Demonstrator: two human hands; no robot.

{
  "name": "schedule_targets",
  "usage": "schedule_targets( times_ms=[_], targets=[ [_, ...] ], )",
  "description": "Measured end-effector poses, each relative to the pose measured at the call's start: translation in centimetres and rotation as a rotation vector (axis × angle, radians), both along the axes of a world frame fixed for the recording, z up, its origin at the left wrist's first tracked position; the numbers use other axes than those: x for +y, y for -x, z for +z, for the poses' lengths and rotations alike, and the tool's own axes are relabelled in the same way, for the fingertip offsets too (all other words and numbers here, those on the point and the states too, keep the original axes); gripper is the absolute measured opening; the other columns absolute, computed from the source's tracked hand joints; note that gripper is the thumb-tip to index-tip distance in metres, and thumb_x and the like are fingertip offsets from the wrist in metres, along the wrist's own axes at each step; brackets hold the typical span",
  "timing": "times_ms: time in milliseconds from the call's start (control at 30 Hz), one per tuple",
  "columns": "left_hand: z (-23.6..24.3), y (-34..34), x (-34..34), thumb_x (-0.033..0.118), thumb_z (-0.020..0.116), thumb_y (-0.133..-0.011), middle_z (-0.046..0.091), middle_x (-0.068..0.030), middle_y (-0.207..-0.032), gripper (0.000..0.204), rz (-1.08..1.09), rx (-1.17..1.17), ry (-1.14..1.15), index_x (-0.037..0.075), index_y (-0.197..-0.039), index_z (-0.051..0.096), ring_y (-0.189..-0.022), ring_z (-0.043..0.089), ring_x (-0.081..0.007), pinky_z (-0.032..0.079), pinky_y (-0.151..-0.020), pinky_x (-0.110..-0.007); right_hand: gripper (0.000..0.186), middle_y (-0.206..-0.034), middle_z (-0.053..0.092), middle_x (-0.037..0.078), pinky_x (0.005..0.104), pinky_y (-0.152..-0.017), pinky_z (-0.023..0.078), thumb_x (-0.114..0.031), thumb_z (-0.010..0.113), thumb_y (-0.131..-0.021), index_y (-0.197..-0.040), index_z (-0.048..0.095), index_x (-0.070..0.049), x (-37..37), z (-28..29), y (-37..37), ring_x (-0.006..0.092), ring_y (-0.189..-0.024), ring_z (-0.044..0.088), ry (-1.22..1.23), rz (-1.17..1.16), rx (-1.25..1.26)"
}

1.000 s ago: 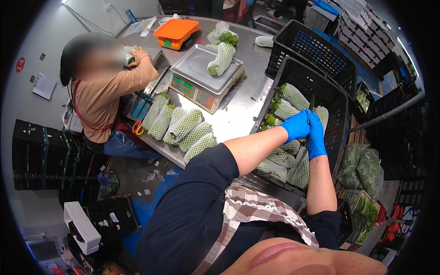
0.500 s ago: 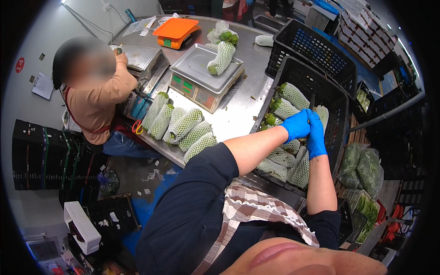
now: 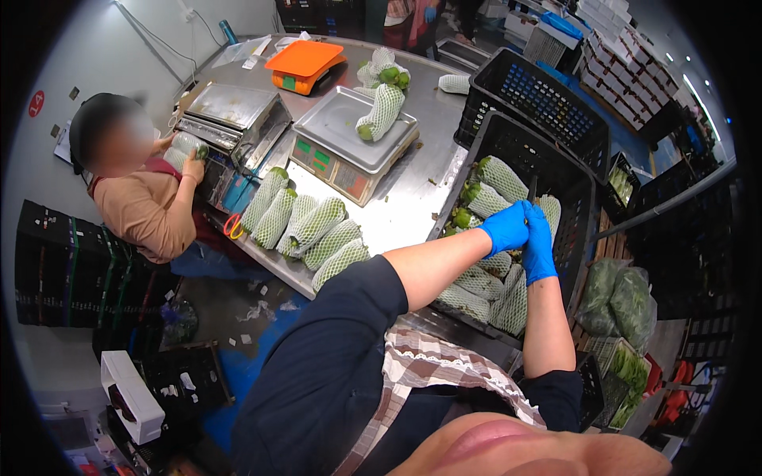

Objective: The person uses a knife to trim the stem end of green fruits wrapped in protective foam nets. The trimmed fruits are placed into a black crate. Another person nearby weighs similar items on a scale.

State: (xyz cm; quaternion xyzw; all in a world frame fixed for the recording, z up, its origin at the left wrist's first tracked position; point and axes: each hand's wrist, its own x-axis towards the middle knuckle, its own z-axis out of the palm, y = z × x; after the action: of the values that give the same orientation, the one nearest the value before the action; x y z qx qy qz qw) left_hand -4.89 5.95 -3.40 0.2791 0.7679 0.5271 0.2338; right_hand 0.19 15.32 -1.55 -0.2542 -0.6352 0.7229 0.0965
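Over a black plastic crate (image 3: 573, 151), my left hand (image 3: 506, 230) and my right hand (image 3: 539, 242), both in blue gloves, are closed against each other. A narrow, dark, blade-like thing (image 3: 533, 187) juts up just beyond the fingers; which hand holds it, I cannot tell. What else lies between the fingers is hidden. Around and below the hands, the crate holds several long green fruits (image 3: 503, 176) in white foam net sleeves, some with green stem ends showing. More netted fruits (image 3: 319, 222) lie in a row along the near edge of the metal table (image 3: 401, 202).
A digital scale (image 3: 353, 131) bears one netted fruit (image 3: 382, 111); an orange scale (image 3: 305, 62) stands behind. Another black crate (image 3: 548, 103) adjoins mine on the far side. At the left, a co-worker (image 3: 147, 206) holds a netted fruit (image 3: 189, 147). Orange-handled scissors (image 3: 232, 226) lie at the table edge.
My hands stay pressed together over the crate, slightly shifted with the view. The co-worker has turned, lowered their arms and now holds a netted fruit in front of them.
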Motion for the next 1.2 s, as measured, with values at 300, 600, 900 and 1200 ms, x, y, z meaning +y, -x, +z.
schedule_targets(
  times_ms=[300, 600, 900, 1200],
  targets=[
    [1.1, -0.3, -0.6, 0.013, 0.054, -0.086, 0.062, -0.0294, -0.118, 0.043, 0.011, -0.003, -0.004, 0.0, -0.127, 0.048, -0.108, 0.063, -0.0422, 0.051, -0.091, -0.046, 0.029, -0.097, 0.064, 0.004, 0.032, -0.073, 0.05, -0.035, 0.062, -0.096, -0.111, 0.061, -0.01, 1.1, -1.7, 0.4, 0.0154, -0.086, 0.06, 0.033, 0.016, 0.01],
    [2.1, -0.5, -1.2, 0.013, 0.056, -0.085, 0.062, -0.0303, -0.117, 0.045, 0.003, -0.001, 0.011, -0.001, -0.127, 0.048, -0.109, 0.062, -0.0434, 0.05, -0.092, -0.046, 0.028, -0.095, 0.065, 0.005, 0.0311, -0.069, 0.05, -0.034, 0.06, -0.097, -0.114, 0.062, -0.011, 0.6, -0.7, 0.1, 0.0159, -0.082, 0.061, 0.059, 0.042, -0.046],
    [1.5, -0.2, -1.0, 0.013, 0.056, -0.085, 0.062, -0.0307, -0.117, 0.045, -0.003, 0.019, 0.009, -0.001, -0.126, 0.048, -0.109, 0.062, -0.0435, 0.051, -0.092, -0.046, 0.029, -0.095, 0.063, 0.005, 0.0312, -0.069, 0.05, -0.035, 0.059, -0.097, -0.115, 0.06, -0.013, 0.7, -1.3, 0.4, 0.0163, -0.083, 0.06, 0.044, 0.031, -0.016],
    [1.3, -0.1, -0.8, 0.013, 0.055, -0.085, 0.061, -0.0306, -0.119, 0.043, 0.003, 0.019, -0.015, -0.001, -0.125, 0.049, -0.112, 0.06, -0.0448, 0.049, -0.094, -0.046, 0.024, -0.092, 0.061, 0.002, 0.0303, -0.071, 0.048, -0.035, 0.063, -0.095, -0.104, 0.062, -0.013, 1.0, -1.8, 0.4, 0.0129, -0.082, 0.058, 0.06, 0.016, 0.011]
  ],
)
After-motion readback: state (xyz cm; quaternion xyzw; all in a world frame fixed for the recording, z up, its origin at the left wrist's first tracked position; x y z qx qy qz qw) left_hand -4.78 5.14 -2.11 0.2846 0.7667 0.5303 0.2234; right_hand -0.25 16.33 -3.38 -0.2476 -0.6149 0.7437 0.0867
